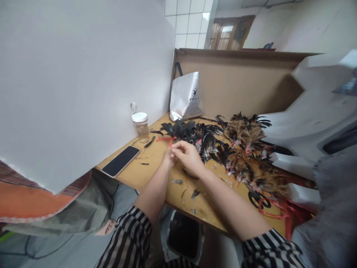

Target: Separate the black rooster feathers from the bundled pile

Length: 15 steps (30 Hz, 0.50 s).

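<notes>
Over the table, my left hand and my right hand meet with closed fingertips. A thin red ribbon rises from between them, and its loose end trails to the left. Part of my left hand is hidden behind the right, and anything else in their grip cannot be made out. Just beyond my fingers lies a pile of glossy black feathers. Bundles of brown feathers, some bound with red ties, lie to the right. Small loose feathers are scattered below my hands.
A phone and a lidded jar stand on the left of the table. Behind is a silver bag against a cardboard panel. Black-handled scissors and more red ribbon lie at right. White foam borders that side.
</notes>
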### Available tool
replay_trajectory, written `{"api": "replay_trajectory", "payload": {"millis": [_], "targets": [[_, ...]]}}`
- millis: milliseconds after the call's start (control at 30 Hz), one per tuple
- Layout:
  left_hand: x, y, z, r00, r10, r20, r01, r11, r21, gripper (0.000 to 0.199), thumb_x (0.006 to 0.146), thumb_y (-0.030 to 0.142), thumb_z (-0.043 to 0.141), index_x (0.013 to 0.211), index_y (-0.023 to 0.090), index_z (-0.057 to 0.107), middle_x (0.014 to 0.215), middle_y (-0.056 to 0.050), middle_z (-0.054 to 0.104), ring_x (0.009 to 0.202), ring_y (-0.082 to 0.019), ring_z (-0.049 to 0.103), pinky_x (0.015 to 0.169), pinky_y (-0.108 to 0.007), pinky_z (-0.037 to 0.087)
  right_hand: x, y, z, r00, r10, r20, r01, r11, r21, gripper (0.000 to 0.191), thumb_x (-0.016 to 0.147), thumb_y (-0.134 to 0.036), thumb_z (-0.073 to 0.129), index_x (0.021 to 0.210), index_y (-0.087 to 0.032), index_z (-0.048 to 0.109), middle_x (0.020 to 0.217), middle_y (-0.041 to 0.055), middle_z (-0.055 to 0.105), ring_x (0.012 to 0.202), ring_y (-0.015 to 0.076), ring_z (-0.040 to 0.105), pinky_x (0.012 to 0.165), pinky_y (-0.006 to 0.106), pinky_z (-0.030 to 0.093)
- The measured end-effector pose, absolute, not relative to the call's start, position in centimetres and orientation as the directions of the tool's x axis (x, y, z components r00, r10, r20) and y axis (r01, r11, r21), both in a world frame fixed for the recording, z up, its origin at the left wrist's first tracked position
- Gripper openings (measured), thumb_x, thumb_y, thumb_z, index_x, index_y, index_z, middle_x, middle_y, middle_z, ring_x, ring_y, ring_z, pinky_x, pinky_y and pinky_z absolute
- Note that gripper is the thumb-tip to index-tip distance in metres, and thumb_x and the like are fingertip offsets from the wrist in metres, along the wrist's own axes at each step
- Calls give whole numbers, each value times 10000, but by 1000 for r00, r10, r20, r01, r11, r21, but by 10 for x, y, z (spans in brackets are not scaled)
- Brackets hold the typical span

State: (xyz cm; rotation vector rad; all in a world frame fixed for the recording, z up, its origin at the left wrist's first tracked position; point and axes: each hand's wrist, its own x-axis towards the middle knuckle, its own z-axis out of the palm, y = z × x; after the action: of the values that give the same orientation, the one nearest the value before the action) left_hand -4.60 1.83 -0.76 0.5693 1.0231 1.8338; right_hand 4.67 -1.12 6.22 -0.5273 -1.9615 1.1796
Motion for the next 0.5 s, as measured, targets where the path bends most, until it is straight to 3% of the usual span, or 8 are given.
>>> {"api": "replay_trajectory", "payload": {"millis": [67, 133, 300, 500], "targets": [[-50, 16, -7, -377, 926, -22, -537, -200, 819, 101, 699, 218, 600, 718, 119, 593, 510, -7, 541, 441, -90, 490, 409, -185, 378, 72, 0, 51, -528, 743, 411, -125, 412, -903, 181, 732, -333, 528, 816, -173, 541, 687, 12, 616, 616, 133, 579, 592, 252, 454], [-52, 15, -6, -248, 968, 39, -673, -201, 712, 113, 713, 185, 593, 805, 120, 590, 668, -35, 617, 506, -63, 522, 452, -153, 413, 90, 10, 37, -441, 792, 422, -156, 396, -905, 177, 718, -327, 547, 802, -172, 543, 703, 17, 614, 639, 135, 580, 622, 259, 455], [-52, 12, -5, -74, 996, 43, -761, -84, 644, 62, 759, 123, 540, 800, 116, 586, 913, -90, 644, 535, -22, 529, 480, -105, 434, 106, 27, 13, -300, 782, 546, -13, 569, -822, 146, 728, -301, 530, 772, -172, 583, 738, 27, 596, 681, 137, 545, 655, 263, 434], [-47, 9, -7, 33, 996, 80, -738, -29, 674, 80, 748, 106, 555, 799, 87, 613, 831, -81, 650, 554, -31, 543, 501, -107, 456, 108, 28, 12, -333, 687, 645, 98, 706, -701, 125, 742, -247, 501, 739, -177, 605, 750, 36, 591, 700, 140, 534, 668, 267, 421]]}}
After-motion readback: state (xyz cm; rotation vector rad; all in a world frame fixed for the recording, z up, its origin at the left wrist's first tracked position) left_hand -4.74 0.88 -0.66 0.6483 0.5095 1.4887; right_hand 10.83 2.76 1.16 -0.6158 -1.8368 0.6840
